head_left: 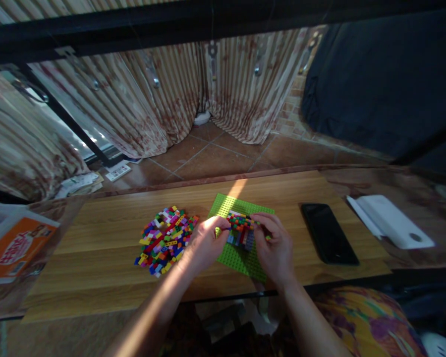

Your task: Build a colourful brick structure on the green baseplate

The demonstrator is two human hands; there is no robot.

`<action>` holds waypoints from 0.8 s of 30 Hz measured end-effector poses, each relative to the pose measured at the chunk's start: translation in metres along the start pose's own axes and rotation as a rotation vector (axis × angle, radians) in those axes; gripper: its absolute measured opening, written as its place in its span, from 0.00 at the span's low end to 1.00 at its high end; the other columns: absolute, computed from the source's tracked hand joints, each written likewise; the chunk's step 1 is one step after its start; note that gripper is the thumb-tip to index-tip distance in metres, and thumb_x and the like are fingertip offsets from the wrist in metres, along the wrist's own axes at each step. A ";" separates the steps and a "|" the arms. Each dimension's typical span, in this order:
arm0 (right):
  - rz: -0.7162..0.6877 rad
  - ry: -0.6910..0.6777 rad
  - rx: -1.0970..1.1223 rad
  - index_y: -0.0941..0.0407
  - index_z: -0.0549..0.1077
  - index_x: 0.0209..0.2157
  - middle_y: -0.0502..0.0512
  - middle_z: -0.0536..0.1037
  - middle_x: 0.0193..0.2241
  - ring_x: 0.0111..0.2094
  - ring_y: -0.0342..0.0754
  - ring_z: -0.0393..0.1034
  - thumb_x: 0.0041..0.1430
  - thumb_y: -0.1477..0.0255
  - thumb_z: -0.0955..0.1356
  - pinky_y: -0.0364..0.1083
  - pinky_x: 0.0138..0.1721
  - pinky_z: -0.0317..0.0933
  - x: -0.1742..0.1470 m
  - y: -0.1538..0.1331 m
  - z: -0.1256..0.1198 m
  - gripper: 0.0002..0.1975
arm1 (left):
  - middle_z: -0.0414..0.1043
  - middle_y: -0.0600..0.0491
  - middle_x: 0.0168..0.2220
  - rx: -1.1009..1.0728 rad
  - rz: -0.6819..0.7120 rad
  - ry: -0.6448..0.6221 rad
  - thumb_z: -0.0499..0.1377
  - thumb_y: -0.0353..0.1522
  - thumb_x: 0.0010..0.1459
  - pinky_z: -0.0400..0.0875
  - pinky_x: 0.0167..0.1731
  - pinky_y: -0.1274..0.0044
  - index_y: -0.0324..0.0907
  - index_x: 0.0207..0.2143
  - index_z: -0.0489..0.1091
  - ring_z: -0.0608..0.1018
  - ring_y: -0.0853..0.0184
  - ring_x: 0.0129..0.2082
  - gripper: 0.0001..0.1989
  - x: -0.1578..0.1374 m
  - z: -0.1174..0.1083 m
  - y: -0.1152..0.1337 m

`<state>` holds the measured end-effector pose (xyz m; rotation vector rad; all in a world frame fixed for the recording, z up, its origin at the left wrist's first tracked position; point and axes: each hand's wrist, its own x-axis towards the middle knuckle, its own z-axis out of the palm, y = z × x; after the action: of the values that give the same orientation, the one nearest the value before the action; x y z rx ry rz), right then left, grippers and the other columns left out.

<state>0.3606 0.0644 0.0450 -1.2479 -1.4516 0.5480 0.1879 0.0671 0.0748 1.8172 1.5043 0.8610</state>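
A build of multicoloured toy bricks [241, 223] stands on a green studded baseplate [245, 262], with grey-blue bricks in its lower front. At its left side is my left hand [209, 242], closed, thumb and fingers pinched at the build's edge next to a bit of yellow. My right hand [277, 244] closes on the right side, its index finger and thumb at the upper bricks. A small yellow-green piece shows by its curled fingers. My fingers hide parts of the build. Left of the baseplate lies a pile of loose toy bricks [167, 240] in many colours.
Everything sits on a wooden table [96, 248]. A black phone [329, 233] lies to the right, with a white flat object [397, 220] beyond it. An orange-labelled clear container [17, 245] is at far left. Striped curtains [241, 89] hang behind the table.
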 end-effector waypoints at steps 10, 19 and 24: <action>0.206 0.230 0.156 0.55 0.77 0.32 0.53 0.77 0.32 0.35 0.47 0.72 0.56 0.72 0.65 0.48 0.39 0.66 0.006 0.005 -0.008 0.07 | 0.76 0.55 0.34 0.119 0.086 -0.113 0.56 0.26 0.56 0.66 0.36 0.77 0.45 0.32 0.74 0.75 0.67 0.35 0.08 0.000 0.013 0.016; 0.167 0.237 0.133 0.55 0.76 0.31 0.53 0.77 0.31 0.35 0.47 0.72 0.56 0.72 0.65 0.48 0.39 0.67 0.007 0.005 -0.008 0.08 | 0.73 0.52 0.39 0.476 0.188 -0.152 0.54 0.31 0.60 0.67 0.33 0.76 0.46 0.37 0.74 0.75 0.65 0.36 0.09 0.009 0.026 0.026; 0.184 0.245 0.158 0.55 0.76 0.30 0.53 0.77 0.31 0.34 0.47 0.72 0.55 0.72 0.65 0.49 0.39 0.67 0.008 0.006 -0.009 0.07 | 0.72 0.51 0.35 0.584 0.204 -0.163 0.55 0.29 0.58 0.66 0.32 0.75 0.44 0.33 0.74 0.75 0.64 0.34 0.08 0.017 0.031 0.033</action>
<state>0.3723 0.0707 0.0458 -1.2815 -1.0757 0.5981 0.2340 0.0766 0.0847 2.4261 1.5883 0.3579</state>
